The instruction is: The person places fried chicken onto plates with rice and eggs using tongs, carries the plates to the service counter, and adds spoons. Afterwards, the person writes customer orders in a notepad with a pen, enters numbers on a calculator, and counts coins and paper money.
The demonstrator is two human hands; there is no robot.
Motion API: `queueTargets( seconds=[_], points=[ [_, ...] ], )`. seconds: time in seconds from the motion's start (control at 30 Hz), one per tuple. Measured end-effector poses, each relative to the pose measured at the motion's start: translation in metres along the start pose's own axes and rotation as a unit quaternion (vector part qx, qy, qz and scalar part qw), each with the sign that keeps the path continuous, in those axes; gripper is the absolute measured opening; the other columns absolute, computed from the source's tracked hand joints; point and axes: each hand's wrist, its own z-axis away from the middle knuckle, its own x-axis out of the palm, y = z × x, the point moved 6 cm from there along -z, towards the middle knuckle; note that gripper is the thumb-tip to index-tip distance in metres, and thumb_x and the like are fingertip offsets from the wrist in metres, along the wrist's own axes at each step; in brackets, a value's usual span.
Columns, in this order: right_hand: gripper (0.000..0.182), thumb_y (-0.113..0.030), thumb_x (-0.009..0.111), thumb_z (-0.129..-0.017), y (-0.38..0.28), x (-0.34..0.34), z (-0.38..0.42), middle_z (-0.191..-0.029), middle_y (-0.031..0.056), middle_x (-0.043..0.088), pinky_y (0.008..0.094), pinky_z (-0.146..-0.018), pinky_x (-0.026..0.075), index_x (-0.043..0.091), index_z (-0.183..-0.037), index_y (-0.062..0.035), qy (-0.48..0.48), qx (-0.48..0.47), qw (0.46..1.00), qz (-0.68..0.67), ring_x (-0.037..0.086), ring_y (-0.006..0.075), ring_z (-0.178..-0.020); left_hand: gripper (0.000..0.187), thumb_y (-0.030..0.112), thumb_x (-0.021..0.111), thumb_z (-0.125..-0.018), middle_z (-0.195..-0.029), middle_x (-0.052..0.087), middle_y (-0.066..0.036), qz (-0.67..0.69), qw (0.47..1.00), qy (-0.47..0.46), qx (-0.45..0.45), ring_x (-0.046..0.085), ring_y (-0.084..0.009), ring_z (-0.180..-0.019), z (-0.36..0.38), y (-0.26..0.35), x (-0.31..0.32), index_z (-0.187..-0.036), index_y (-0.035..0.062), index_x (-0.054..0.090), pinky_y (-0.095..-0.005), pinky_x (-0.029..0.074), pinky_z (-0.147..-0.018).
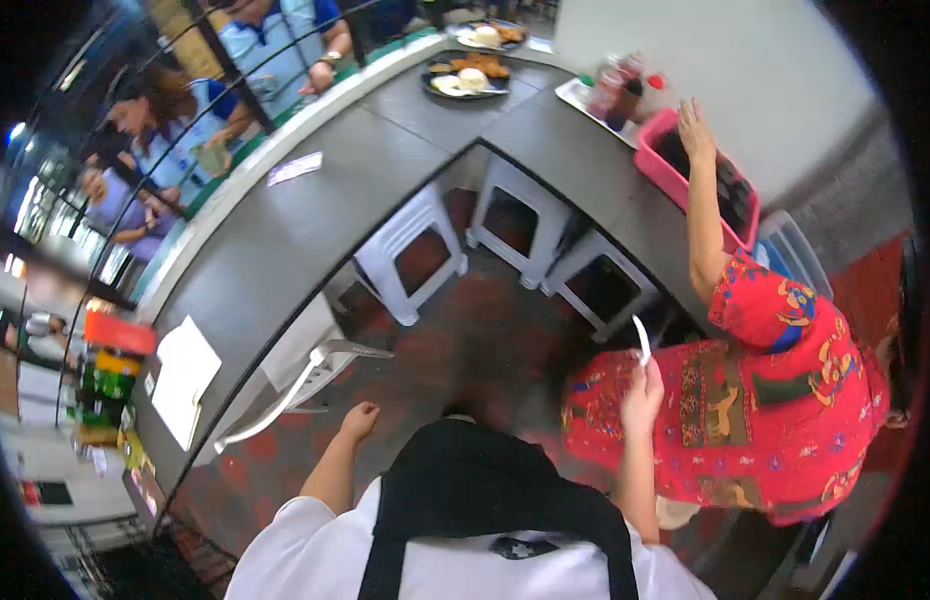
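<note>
A: where's the white utensil?
B: sticking up from the right hand, gripped. left hand is loosely curled, can't tell if it's holding anything.
A: anything in the way?
B: white chair left, person in red right, arm over the pink basket.
A: and the room?
B: reddish floor, grey counter, food plates farther off, people beyond the bars.
</note>
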Motion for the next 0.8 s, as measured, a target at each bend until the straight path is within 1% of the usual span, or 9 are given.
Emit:
queueTargets(
  seconds=[0.07,0.2,0.3,0.4,0.47,0.5,0.57,0.67,0.8],
  points=[
    [0.025,-0.011,0.042,-0.096,-0.024,0.014,-0.017,-0.074,-0.0040,0.046,0.0241,-0.055,0.033,0.061,-0.109,-0.0005,-0.025,0.061,0.998,0.018,0.038,0.0063,-0.063,0.036,0.035,0.057,-0.085,-0.100,0.067,-0.017,0.027,0.999,-0.023,-0.001,0.065,-0.0316,-0.093,-0.008,0.021,0.008,-0.104,0.0050,0.066,-0.0408,0.050,-0.081],
    [0.024,-0.012,0.042,-0.098,-0.046,0.060,0.005,-0.080,-0.0069,0.047,0.0194,-0.055,0.029,0.057,-0.114,-0.0018,-0.032,0.071,0.986,-0.148,0.036,0.0021,-0.065,0.034,0.034,0.056,-0.085,-0.098,0.068,-0.016,-0.036,0.999,0.017,0.036,0.066,-0.0302,-0.086,-0.020,-0.010,-0.004,-0.104,0.0069,0.066,-0.0411,0.051,-0.077],
    [0.021,-0.013,0.043,-0.098,-0.039,0.108,0.029,-0.090,-0.0033,0.054,0.0175,-0.058,0.030,0.054,-0.113,-0.0025,-0.157,0.075,0.971,-0.164,0.040,0.0012,-0.069,0.035,0.035,0.055,-0.086,-0.100,0.068,-0.016,0.075,0.986,0.052,-0.142,0.066,-0.0295,-0.089,0.018,-0.030,-0.012,-0.107,0.0088,0.066,-0.0407,0.051,-0.079],
    [0.017,-0.013,0.042,-0.096,-0.061,0.146,0.082,-0.070,-0.0086,0.042,0.0166,-0.049,0.027,0.055,-0.104,-0.0058,-0.327,0.076,0.928,-0.163,0.034,0.0005,-0.056,0.036,0.036,0.052,-0.086,-0.102,0.068,-0.015,0.236,0.946,0.124,-0.186,0.066,-0.0320,-0.091,0.095,-0.059,0.033,-0.107,0.0097,0.066,-0.0416,0.050,-0.080],
    [0.019,-0.014,0.039,-0.097,-0.036,0.172,0.129,-0.075,-0.0053,0.046,0.0166,-0.052,0.029,0.055,-0.103,-0.0065,-0.405,0.105,0.893,-0.169,0.038,0.0013,-0.059,0.037,0.037,0.052,-0.086,-0.104,0.067,-0.015,0.191,0.957,0.166,-0.138,0.065,-0.0334,-0.093,0.158,-0.079,0.071,-0.108,0.0104,0.066,-0.0422,0.050,-0.082],
    [0.018,-0.013,0.040,-0.096,-0.013,0.183,0.151,-0.082,-0.0026,0.050,0.0180,-0.057,0.032,0.055,-0.102,-0.0052,-0.502,0.134,0.843,-0.143,0.041,0.0031,-0.064,0.038,0.038,0.051,-0.086,-0.105,0.067,-0.015,0.159,0.963,0.186,-0.113,0.064,-0.0342,-0.094,0.186,-0.088,0.099,-0.108,0.0107,0.066,-0.0425,0.049,-0.082],
    [0.015,-0.012,0.042,-0.096,0.005,0.206,0.202,-0.086,-0.0012,0.051,0.0200,-0.061,0.033,0.054,-0.098,-0.0038,-0.590,0.084,0.799,-0.080,0.042,0.0049,-0.068,0.037,0.040,0.052,-0.086,-0.107,0.067,-0.015,0.192,0.953,0.169,-0.162,0.064,-0.0345,-0.097,0.253,-0.145,0.171,-0.108,0.0143,0.067,-0.0447,0.048,-0.086],
    [0.013,-0.011,0.042,-0.096,-0.081,0.248,0.283,-0.077,-0.0025,0.044,0.0213,-0.058,0.031,0.052,-0.092,-0.0044,-0.700,-0.047,0.706,-0.100,0.039,0.0049,-0.064,0.039,0.041,0.051,-0.085,-0.106,0.066,-0.019,0.257,0.886,0.105,-0.371,0.062,-0.0347,-0.103,0.349,-0.240,0.254,-0.104,0.0110,0.069,-0.0458,0.047,-0.090],
    [0.014,-0.012,0.040,-0.098,-0.175,0.241,0.428,-0.073,-0.0042,0.041,0.0191,-0.052,0.029,0.052,-0.097,-0.0055,-0.781,-0.094,0.611,-0.089,0.036,0.0033,-0.058,0.046,0.042,0.050,-0.084,-0.103,0.065,-0.024,0.318,0.759,0.288,-0.490,0.061,-0.0376,-0.104,0.512,-0.308,0.380,-0.096,0.0026,0.070,-0.0467,0.047,-0.089]
  ],
)
